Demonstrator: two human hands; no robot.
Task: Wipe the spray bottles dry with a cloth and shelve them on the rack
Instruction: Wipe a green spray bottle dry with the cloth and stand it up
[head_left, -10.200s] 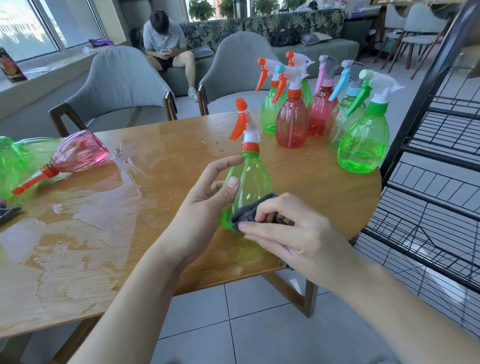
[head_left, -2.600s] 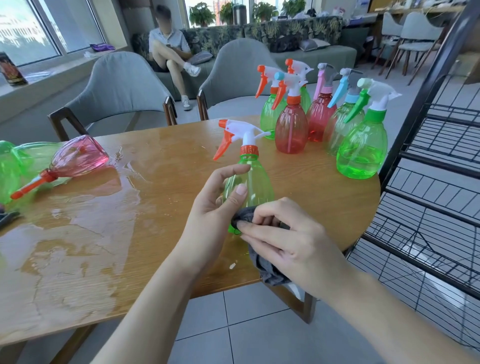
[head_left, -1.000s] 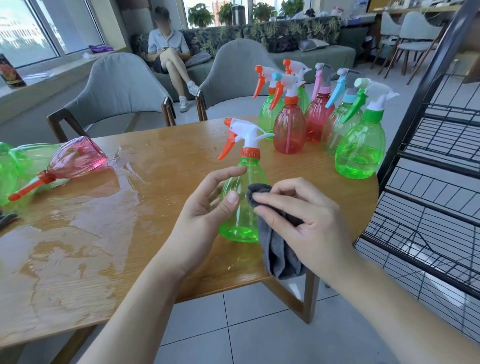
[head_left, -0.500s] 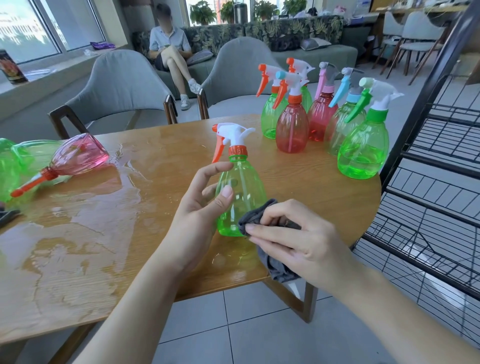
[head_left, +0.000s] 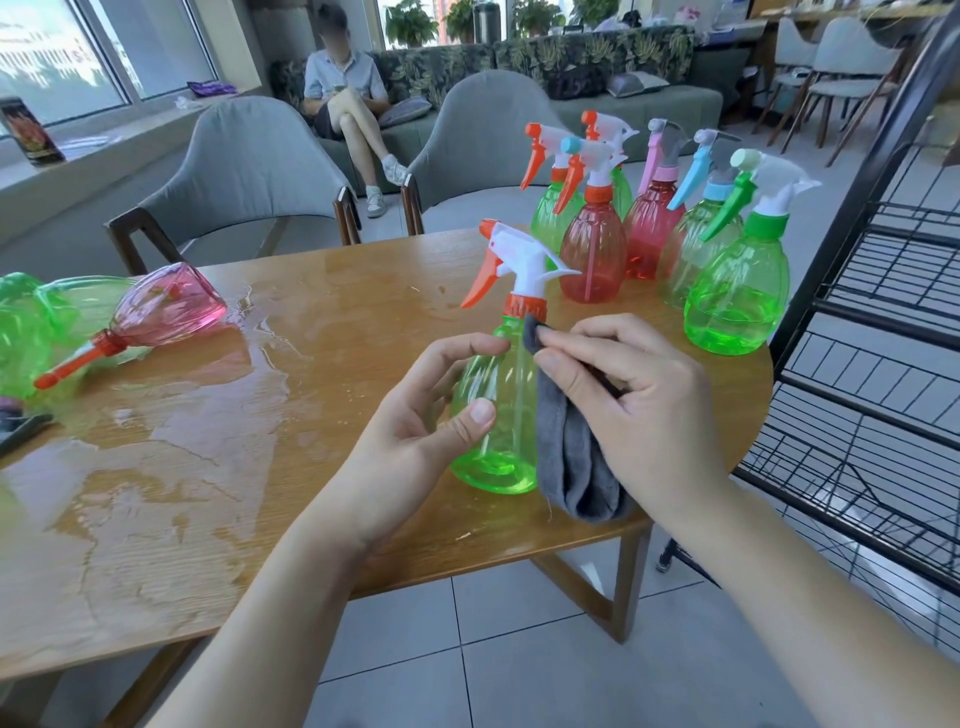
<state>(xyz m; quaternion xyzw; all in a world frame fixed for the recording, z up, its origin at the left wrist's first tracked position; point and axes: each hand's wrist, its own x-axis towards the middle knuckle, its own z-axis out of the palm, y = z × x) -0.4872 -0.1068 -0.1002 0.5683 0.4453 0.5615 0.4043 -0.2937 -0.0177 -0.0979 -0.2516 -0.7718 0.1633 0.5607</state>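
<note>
A green spray bottle (head_left: 498, 410) with an orange collar and a white and orange trigger head stands upright near the table's front edge. My left hand (head_left: 421, 421) grips its body from the left, thumb across the front. My right hand (head_left: 628, 405) holds a grey cloth (head_left: 566, 457) against the bottle's right side, fingertips up at the shoulder just under the collar. The cloth hangs down to the table top. The black wire rack (head_left: 883, 395) stands at the right of the table.
Several upright green and red spray bottles (head_left: 727, 291) cluster at the table's far right. A pink bottle (head_left: 161, 306) and green bottles (head_left: 26, 332) lie at the left by a wide puddle (head_left: 156, 415) on the wooden table (head_left: 337, 291). Two grey chairs stand behind; a person sits beyond.
My right hand has slid the cloth up the bottle's side from its base to its shoulder. The bottle has turned slightly, and my left hand keeps its hold.
</note>
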